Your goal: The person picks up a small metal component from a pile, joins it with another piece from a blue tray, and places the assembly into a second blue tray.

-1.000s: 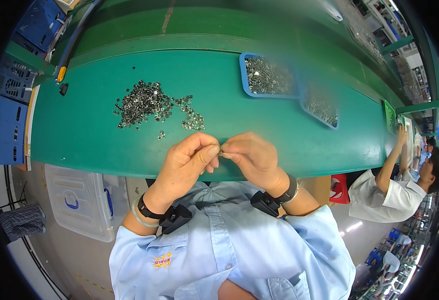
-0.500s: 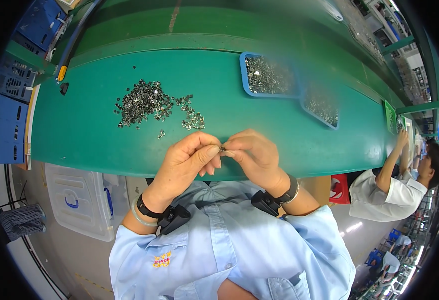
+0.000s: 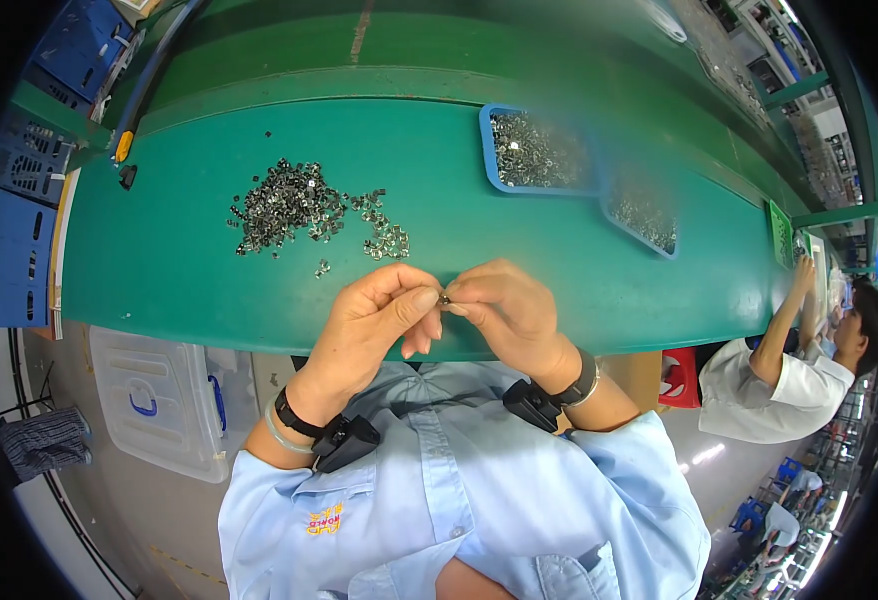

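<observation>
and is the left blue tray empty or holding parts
Not empty: small metal parts show inside the left blue tray. Blur veils its right side, so I cannot tell how full it is.

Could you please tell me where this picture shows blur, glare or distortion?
In the head view, haze veils the right-hand blue tray; there too, the green table bows at its edges, white glare marks the floor at right, and the pile of small parts looks clearer.
</observation>
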Demonstrator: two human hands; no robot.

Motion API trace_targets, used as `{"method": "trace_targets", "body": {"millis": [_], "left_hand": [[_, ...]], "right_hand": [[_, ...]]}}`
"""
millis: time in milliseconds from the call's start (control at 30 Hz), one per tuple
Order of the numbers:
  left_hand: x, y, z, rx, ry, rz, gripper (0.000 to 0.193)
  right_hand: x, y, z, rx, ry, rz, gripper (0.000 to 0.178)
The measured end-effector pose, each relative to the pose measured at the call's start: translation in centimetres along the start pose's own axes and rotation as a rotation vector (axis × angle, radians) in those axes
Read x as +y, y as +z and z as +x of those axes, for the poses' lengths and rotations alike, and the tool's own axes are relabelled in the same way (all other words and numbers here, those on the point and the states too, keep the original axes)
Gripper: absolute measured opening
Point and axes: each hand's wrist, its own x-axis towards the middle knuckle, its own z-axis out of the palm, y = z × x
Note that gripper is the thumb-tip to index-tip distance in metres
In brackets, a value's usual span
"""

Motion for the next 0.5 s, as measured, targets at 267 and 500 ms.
{"method": "trace_targets", "body": {"millis": [267, 500], "left_hand": [[-0.18, -0.15, 0.38, -0.063, -0.08, -0.247, 0.014], [-0.39, -0.1, 0.48, -0.063, -0.074, -0.286, 0.015]], "right_hand": [[0.01, 0.04, 0.24, -0.03, 0.017, 0.031, 0.019], [-0.22, 0.25, 0.15, -0.012, 0.081, 0.057, 0.016]]}}
